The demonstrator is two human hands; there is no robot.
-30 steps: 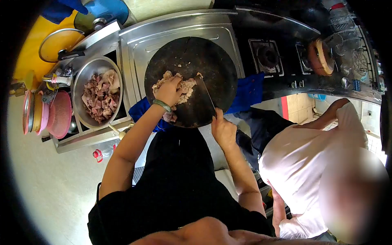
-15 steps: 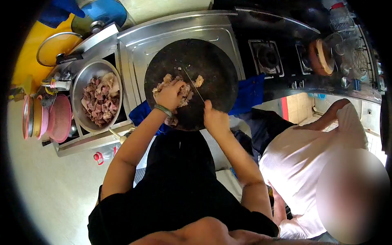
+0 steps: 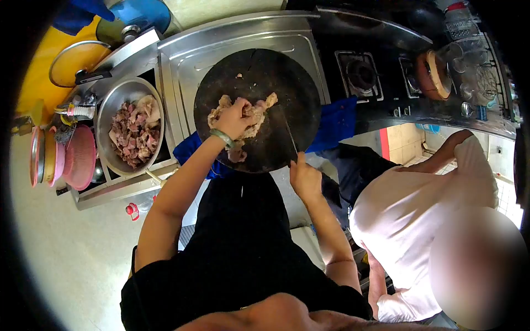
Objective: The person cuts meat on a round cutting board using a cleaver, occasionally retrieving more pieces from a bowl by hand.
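The left hand (image 3: 233, 119) presses its curled fingers on the meat (image 3: 258, 114) on the round board (image 3: 257, 110). The right hand (image 3: 305, 177) grips the knife (image 3: 289, 134), its blade just beside the meat. A bowl (image 3: 103, 128) of meat pieces stands left of the board.

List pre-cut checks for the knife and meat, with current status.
1. Knife gripped by right hand: ok, handle in hand.
2. Meat steadied: ok, left hand is on the pile.
3. Left fingers clear of the blade: ok, visible gap.
4. Left fingertips tucked: cannot tell, too small to make out.
5. Board secure: cannot tell; blue cloth shows at its edge, underside hidden.
6. Co-worker clear of the blade: looks ok, off to the right.
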